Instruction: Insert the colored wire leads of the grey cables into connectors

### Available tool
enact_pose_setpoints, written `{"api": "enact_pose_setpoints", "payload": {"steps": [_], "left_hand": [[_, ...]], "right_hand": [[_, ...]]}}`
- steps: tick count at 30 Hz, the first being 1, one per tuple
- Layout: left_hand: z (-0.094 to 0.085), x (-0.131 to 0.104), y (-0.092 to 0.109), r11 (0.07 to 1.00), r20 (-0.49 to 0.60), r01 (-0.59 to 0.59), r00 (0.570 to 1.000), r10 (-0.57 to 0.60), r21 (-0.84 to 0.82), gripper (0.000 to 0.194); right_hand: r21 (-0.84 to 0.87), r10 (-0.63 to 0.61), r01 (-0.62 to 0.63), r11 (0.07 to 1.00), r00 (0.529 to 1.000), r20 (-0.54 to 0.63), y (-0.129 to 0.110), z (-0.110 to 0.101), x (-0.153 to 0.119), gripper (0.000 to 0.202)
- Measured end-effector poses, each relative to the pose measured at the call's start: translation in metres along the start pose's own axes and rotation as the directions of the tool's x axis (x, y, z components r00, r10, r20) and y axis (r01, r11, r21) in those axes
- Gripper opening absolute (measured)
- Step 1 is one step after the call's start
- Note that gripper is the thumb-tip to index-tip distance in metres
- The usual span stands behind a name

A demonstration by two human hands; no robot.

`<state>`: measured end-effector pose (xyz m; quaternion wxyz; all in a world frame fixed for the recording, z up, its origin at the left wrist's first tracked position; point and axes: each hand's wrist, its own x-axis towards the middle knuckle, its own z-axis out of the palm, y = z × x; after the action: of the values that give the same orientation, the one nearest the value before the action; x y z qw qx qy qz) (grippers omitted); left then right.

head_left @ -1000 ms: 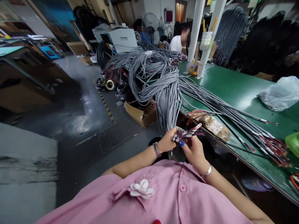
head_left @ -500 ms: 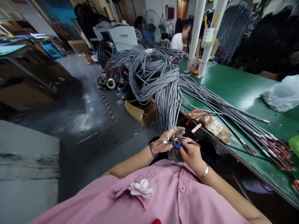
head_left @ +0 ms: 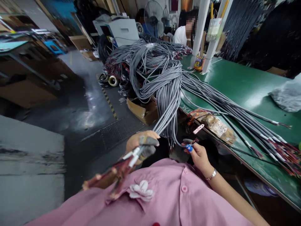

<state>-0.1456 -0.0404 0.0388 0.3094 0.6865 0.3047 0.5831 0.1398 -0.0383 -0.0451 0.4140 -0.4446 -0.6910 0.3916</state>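
Several grey cables run through my left hand [head_left: 142,146], whose fingers, some in grey finger covers, are wrapped round them. White sleeves sit on these cables just below the fist, and their red-brown wire ends [head_left: 117,177] stick out toward my shirt, blurred. My right hand [head_left: 197,157] pinches the end of one grey cable, with thin coloured wires showing at the fingertips; a blue band is on its thumb. Between the two hands, other cable ends hang down from the big grey cable bundle [head_left: 168,94], which drapes over the table edge.
On the green table [head_left: 237,81] lie more grey cables with stripped red ends [head_left: 282,150], a taped brown block [head_left: 218,127] and a plastic bag [head_left: 288,94]. Below the bundle stands an open cardboard box [head_left: 143,111]. A person in white [head_left: 181,35] sits behind the table.
My hands, together before at the cable ends, are now apart. The left has moved left and nearer with several cables; the right has shifted slightly right with one cable end.
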Motion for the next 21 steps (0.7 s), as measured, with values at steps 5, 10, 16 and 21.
{"api": "enact_pose_setpoints", "payload": {"steps": [5, 10, 16, 21], "left_hand": [[0.021, 0.006, 0.002, 0.997, 0.445, 0.036, 0.894, -0.060, 0.062, 0.029], [0.060, 0.013, -0.038, 0.926, 0.370, 0.360, 0.849, -0.376, 0.115, 0.044], [0.100, 0.017, -0.063, 0.868, 0.341, 0.496, 0.816, -0.467, 0.002, 0.036], [0.102, 0.018, -0.064, 0.845, 0.514, 0.529, 0.746, -0.424, -0.072, 0.035]], "right_hand": [[-0.034, 0.004, -0.001, 0.999, 0.996, 0.084, 0.004, 0.003, 0.006, 0.033], [-0.095, -0.093, 0.094, 0.991, 0.996, 0.009, 0.005, 0.001, 0.006, 0.030], [-0.077, -0.042, 0.043, 0.996, 0.999, 0.017, 0.003, 0.000, 0.003, 0.019], [0.100, 0.078, -0.075, 0.992, 0.997, -0.029, -0.004, 0.001, 0.005, 0.019]]}}
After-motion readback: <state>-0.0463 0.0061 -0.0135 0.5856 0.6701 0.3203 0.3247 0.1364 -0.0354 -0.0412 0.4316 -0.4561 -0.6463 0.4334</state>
